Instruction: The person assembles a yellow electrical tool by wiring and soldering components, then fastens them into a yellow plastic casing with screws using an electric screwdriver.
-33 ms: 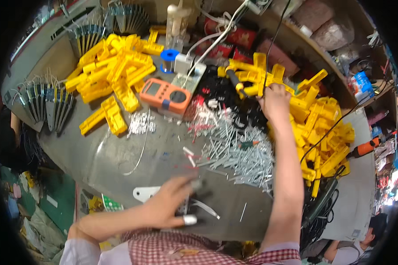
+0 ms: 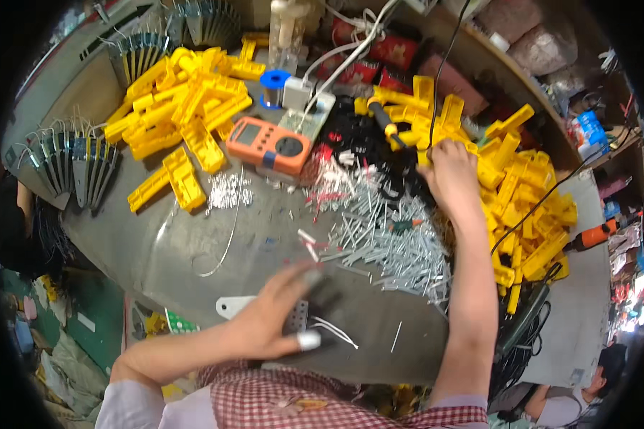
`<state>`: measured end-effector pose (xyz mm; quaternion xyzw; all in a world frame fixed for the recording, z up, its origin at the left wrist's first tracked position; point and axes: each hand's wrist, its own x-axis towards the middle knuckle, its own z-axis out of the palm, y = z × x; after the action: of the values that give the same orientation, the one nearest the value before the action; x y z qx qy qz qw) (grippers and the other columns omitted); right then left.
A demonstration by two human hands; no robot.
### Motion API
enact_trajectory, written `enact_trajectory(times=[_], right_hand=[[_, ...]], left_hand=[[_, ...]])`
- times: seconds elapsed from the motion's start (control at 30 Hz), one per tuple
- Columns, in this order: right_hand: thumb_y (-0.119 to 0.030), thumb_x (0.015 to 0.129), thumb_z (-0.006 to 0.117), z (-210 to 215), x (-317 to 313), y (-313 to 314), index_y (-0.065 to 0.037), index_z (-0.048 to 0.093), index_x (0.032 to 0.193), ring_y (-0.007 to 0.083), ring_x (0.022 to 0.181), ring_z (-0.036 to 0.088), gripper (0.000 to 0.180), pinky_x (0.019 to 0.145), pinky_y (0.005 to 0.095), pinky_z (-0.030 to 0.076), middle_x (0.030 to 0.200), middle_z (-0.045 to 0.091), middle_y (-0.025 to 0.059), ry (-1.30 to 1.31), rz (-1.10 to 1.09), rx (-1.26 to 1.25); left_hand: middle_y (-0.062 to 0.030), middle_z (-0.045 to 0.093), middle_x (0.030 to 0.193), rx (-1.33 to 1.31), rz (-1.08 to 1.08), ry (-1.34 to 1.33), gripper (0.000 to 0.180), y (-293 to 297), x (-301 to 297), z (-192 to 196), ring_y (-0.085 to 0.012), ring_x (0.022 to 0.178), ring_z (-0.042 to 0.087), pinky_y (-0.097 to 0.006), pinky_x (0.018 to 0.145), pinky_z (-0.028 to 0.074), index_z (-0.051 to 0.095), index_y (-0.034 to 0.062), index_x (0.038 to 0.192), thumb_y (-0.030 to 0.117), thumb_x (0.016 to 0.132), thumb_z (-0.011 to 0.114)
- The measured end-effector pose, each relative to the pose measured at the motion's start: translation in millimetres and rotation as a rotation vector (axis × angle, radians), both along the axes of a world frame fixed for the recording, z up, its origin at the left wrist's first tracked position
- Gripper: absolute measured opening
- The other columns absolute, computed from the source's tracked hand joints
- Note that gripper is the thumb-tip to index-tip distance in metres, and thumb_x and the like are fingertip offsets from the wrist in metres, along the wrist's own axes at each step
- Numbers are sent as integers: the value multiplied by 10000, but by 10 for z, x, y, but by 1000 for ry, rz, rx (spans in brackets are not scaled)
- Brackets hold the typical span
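My left hand [image 2: 268, 314] is over the near part of the table, fingers spread and smeared by motion, a white cover on its thumb. Beneath it lies a flat metal plate [image 2: 225, 307] with a round hole at one end and small perforations at the other, partly hidden by the hand. Two short white wires [image 2: 336, 331] lie beside the thumb. At the far right, my right hand [image 2: 451, 179] reaches into a heap of yellow plastic housings [image 2: 519, 186]. Its fingers are bent inward among the parts; what the fingertips hold is hidden.
An orange multimeter [image 2: 270, 145] lies mid-table, near a blue solder spool [image 2: 273, 87]. Loose metal pins [image 2: 401, 250] spread left of my right forearm. Another yellow heap [image 2: 182, 100] stands far left. A black cable [image 2: 440, 86] hangs beside my right hand; a screwdriver [image 2: 386, 125] rests nearby.
My left hand's fingers have lifted slightly away from me, over the plate. My right hand stays at the yellow heap. The whole view has shifted a little.
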<state>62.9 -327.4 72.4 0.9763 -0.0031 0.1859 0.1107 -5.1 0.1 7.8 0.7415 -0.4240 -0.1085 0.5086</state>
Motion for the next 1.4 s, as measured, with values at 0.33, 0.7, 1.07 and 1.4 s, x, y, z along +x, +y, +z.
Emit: enact_trajectory(times=[0.33,0.7,1.07,1.4], right_hand=[[-12,765,631,-207,-1636,696,-36,636,915,266,934,597,152,803,347,484,997,617,101,-31,92,746],[-82,758,646,-363,-1716,826,-21,588,932,321,768,607,194,689,391,497,916,599,144,168,-13,725],[-1,771,575,-53,-1627,1326,-21,606,960,282,714,563,192,622,370,471,817,563,106,-192,-74,744],[45,637,601,78,-1368,1443,-10,606,893,270,749,558,262,636,361,470,814,554,97,13,511,602]], left_hand=[[-103,589,976,-142,177,-385,310,-34,458,112,-267,971,570,-342,845,473,567,29,989,33,704,688],[-85,531,1178,-604,458,717,459,260,189,-77,-185,1098,514,-329,953,398,436,14,1238,75,825,627],[-100,486,1250,-541,155,953,619,70,54,29,-204,1147,493,-339,984,385,317,-3,1319,39,791,637],[-126,504,1221,-370,-150,958,583,166,115,365,-207,1157,497,-352,975,409,301,-28,1308,36,821,616]])
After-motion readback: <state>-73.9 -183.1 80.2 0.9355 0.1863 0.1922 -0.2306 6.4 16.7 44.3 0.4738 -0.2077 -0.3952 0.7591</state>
